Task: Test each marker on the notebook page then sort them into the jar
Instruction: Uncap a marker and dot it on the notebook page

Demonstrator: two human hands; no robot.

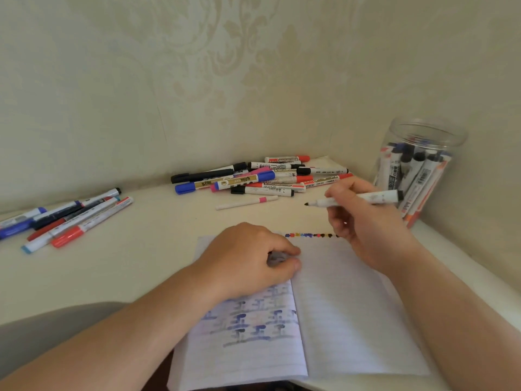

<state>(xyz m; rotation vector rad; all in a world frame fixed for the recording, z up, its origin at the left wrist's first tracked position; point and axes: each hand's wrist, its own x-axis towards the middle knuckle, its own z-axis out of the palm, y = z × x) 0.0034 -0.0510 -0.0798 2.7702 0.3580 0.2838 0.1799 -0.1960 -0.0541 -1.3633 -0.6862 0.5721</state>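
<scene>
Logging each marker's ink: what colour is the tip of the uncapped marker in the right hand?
Black: the tip of the marker shows dark in the head view.

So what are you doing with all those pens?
Testing markers. The right hand holds an uncapped black marker above the open notebook, where a row of colour dots runs along the top edge. The left hand holds what looks like its cap. Some markers already stand in the jar; a pile waits behind.
</scene>
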